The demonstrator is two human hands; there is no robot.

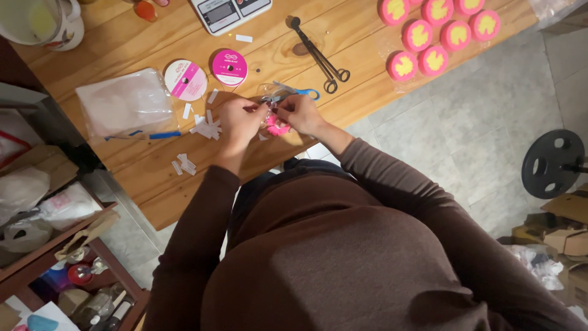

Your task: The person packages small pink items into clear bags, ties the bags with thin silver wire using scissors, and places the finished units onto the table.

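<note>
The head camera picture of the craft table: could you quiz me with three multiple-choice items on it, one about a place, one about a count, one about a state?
1. Where do the blue-handled scissors lie?
A. On the floor
B. On the wooden table just beyond the hands
C. Inside the clear plastic bag

2. How many ribbon spools lie flat on the table?
A. Two
B. Four
C. None

3. What are the hands doing?
A. Resting apart on the table
B. One holds the long black tool
C. Both are closed together on a small pink item

Answers:
1 B: the scissors sit on the wood right past the fingertips.
2 A: a white-and-pink spool and a magenta spool lie side by side.
3 C: the left hand and right hand meet at the small pink item.
</note>
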